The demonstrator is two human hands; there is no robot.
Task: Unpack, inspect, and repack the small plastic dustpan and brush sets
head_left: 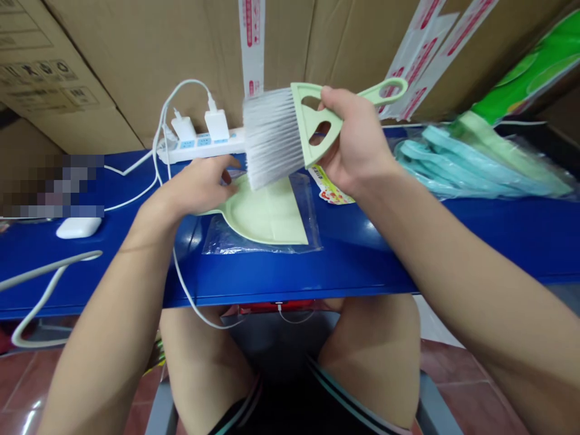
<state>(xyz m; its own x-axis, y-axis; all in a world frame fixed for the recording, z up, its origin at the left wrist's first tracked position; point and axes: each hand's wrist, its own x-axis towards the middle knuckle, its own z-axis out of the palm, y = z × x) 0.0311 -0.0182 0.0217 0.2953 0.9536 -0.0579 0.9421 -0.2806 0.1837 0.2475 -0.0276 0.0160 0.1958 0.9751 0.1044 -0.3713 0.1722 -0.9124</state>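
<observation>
"Entry one: what did the right hand (353, 139) hold?"

"A pale green hand brush (276, 136), clamped by its slotted frame, with the grey-white bristles reaching out on the left-hand side of the grip."

"Entry two: the left hand (197, 187)?"

"It lay palm down, fingers loosely curled, at the edge of a pale green dustpan (267, 214). Whether it gripped the dustpan, I could not tell. The dustpan sat just past that hand, under the bristles, on a clear plastic bag (217, 238)."

"Other stock?"

"Beyond the left hand stood a white power strip (199, 145) with two white chargers (216, 124). Just below the right hand lay a printed card (330, 187). Further right were bagged teal strips (471, 163), all on a blue shelf (290, 272)."
</observation>
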